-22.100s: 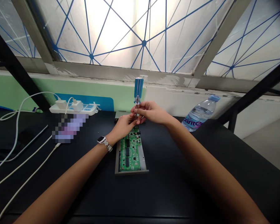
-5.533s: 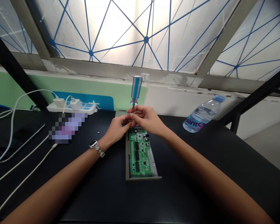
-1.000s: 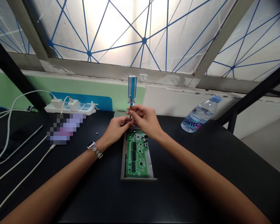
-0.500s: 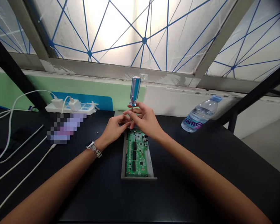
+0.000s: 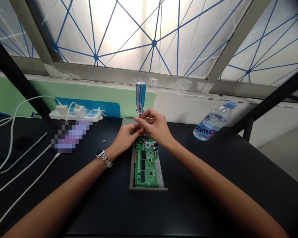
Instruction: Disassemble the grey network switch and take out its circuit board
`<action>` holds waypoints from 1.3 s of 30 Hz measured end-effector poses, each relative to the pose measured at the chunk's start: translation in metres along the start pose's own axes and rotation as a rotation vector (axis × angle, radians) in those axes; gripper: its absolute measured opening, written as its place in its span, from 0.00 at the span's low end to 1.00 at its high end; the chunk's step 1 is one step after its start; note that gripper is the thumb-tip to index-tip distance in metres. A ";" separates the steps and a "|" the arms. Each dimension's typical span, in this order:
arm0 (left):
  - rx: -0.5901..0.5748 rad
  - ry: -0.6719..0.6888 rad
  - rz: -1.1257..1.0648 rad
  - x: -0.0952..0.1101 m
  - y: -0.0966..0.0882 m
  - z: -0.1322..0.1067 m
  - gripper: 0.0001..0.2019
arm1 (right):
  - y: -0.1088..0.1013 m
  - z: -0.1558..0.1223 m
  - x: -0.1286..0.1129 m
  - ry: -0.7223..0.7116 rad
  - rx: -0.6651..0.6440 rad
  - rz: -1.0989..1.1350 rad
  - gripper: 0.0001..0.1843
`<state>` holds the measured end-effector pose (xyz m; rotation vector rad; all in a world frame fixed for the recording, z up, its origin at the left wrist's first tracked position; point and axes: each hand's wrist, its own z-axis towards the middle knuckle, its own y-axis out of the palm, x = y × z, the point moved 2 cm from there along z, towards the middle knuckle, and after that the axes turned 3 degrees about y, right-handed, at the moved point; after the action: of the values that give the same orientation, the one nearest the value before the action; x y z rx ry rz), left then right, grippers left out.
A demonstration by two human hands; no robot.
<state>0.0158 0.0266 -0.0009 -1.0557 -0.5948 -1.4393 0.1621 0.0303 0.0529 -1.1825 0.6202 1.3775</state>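
Straightened since earlier, screwdriver [image 5: 140,97] points down, axis upright; right hand [image 5: 159,127] pinches shaft [image 5: 139,116], left hand [image 5: 124,138]: grip unclear.

The screwdriver [image 5: 140,96] has a blue-and-clear striped handle, the circuit board [image 5: 146,165] is green with black chips [image 5: 143,165], and the tabletop [image 5: 188,191] is plain black.

The left hand [image 5: 125,137] and right hand [image 5: 157,127] hid the tip of the screwdriver [image 5: 140,96], a pixelated object [image 5: 73,137] at nine o'clock was unreadable, and cables [image 5: 22,173] were cut off at eight.
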 end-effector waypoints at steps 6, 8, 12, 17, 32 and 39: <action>-0.005 -0.014 -0.015 0.000 -0.011 -0.004 0.14 | -0.003 0.003 0.003 -0.035 -0.004 0.084 0.13; -0.008 0.006 0.034 0.000 -0.014 -0.005 0.13 | -0.002 0.003 0.004 -0.047 -0.018 0.106 0.13; 0.002 0.051 0.142 0.001 -0.017 -0.005 0.10 | 0.000 0.003 0.005 -0.070 -0.028 0.137 0.12; 0.003 0.075 0.170 -0.001 -0.012 -0.002 0.10 | 0.005 0.001 0.003 -0.075 -0.049 0.121 0.12; -0.044 0.024 0.098 0.002 -0.009 -0.004 0.13 | 0.000 0.001 0.001 -0.073 -0.009 0.020 0.12; -0.028 0.068 0.157 0.001 -0.017 -0.005 0.09 | 0.000 0.002 0.002 -0.098 -0.064 0.064 0.11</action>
<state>-0.0014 0.0242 0.0013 -1.0479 -0.4343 -1.3440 0.1622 0.0328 0.0517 -1.1471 0.5519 1.5101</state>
